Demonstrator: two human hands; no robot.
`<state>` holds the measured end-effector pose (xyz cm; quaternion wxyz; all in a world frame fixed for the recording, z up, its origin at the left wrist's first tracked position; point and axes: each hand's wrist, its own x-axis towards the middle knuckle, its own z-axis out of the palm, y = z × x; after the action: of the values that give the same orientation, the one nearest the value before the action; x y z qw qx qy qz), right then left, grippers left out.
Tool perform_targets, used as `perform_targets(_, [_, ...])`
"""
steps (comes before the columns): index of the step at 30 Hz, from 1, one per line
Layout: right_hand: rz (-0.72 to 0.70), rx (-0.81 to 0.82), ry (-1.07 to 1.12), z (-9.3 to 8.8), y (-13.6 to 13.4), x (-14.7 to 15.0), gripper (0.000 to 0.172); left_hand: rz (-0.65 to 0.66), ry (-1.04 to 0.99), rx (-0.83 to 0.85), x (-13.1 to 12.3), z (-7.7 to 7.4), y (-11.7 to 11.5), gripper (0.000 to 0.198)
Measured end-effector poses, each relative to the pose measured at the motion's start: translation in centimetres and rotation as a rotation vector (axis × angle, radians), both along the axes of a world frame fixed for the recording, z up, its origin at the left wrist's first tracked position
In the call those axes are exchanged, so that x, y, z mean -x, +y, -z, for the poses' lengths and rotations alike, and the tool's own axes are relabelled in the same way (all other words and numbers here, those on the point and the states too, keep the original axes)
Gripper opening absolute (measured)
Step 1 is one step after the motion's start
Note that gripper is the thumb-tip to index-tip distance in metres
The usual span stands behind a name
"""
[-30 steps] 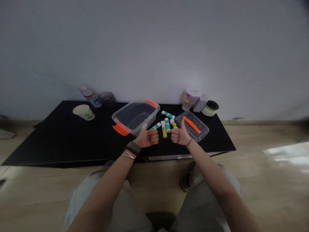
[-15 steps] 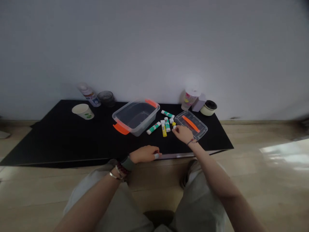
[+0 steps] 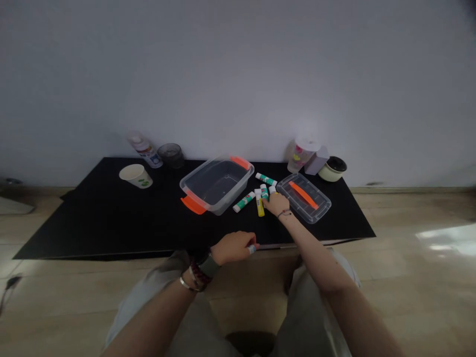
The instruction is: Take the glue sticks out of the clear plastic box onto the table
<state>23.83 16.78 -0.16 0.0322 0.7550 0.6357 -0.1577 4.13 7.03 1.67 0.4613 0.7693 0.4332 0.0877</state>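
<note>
My right hand (image 3: 278, 203) is bent down over a group of glue sticks, its fingers closed at the lower end of a green glue stick (image 3: 264, 190). It partly covers another stick with a white cap (image 3: 272, 189). Just left of it lie a yellow glue stick (image 3: 260, 204) and a green-and-white glue stick (image 3: 244, 202); a further green glue stick (image 3: 266, 179) lies behind. My left hand (image 3: 234, 247) rests near the table's front edge, fingers curled, with a small pale piece at the fingertips that I cannot identify.
A clear plastic box (image 3: 219, 186) with orange handles stands open left of the sticks. Its lid (image 3: 322, 210) lies to the right. Along the back are a paper cup (image 3: 136, 176), a spray bottle (image 3: 148, 152), a dark bowl (image 3: 171, 156), a floral cup (image 3: 298, 157) and a cream pot (image 3: 330, 171).
My right hand has moved left relative to the lid, onto the green glue stick. The left hand keeps its curled pose near the edge. The whole view has shifted slightly.
</note>
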Motion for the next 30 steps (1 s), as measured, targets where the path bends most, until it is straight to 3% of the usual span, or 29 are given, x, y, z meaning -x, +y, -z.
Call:
perform_targets(6, [0.088, -0.086, 0.184, -0.4, 0.3, -1.4, 0.039, -0.091, -0.09, 0.034, 0.4, -0.2, 0.0, 0.017])
perform_targets(10, [0.073, -0.163, 0.567, -1.3, -0.6, -2.9, 0.046, -0.241, -0.18, 0.08, 0.1, -0.4, 0.1, 0.024])
perform_targets(14, [-0.098, -0.008, 1.096, -1.7, -3.9, -1.5, 0.047, -0.52, -0.492, 0.329, -0.7, 0.1, 0.6, 0.044])
perform_targets(18, [-0.353, 0.168, 1.224, -1.6, -7.6, 0.7, 0.046, -0.557, -0.714, 0.613, -1.3, -0.3, 1.0, 0.047])
perform_targets(20, [-0.417, 0.181, 1.176, -1.7, -8.1, 0.5, 0.046, -0.562, -0.751, 0.621, -1.5, -0.8, 1.0, 0.041])
perform_targets(22, [-0.376, 0.073, 0.991, -2.1, -7.4, -0.8, 0.046, -0.605, -0.751, 0.592, -1.6, -1.1, 0.8, 0.038])
perform_targets(26, [-0.05, -0.236, 0.287, -2.5, -4.2, -4.2, 0.041, -0.633, -0.715, 0.561, -1.7, -1.2, 0.6, 0.044])
perform_targets(28, [0.022, -0.196, 0.055, -2.0, -2.9, -5.2, 0.047, -0.627, -0.69, 0.54, -1.6, -1.0, 0.6, 0.047])
perform_targets(30, [0.015, -0.107, -0.035, -1.1, -2.3, -5.3, 0.055, -0.618, -0.659, 0.509, -1.5, -0.7, 0.5, 0.047])
